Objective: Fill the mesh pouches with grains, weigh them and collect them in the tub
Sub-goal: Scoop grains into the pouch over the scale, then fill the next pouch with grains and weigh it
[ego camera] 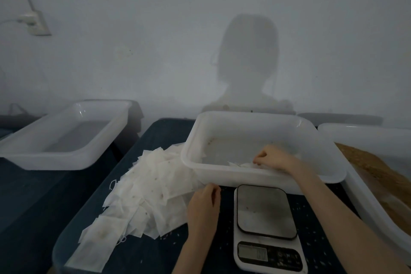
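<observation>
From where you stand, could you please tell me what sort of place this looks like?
Probably a small hand-packing workstation, not a home kitchen. A digital scale sits on the dark table beside a heap of empty mesh pouches, with white plastic tubs around and a tray of brown grains on the right.

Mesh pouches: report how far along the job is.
Barely started: the scale platform is bare. The right hand pinches a few pouches inside the middle tub. The left hand rests by the large pouch pile, which looks unfilled.
</observation>
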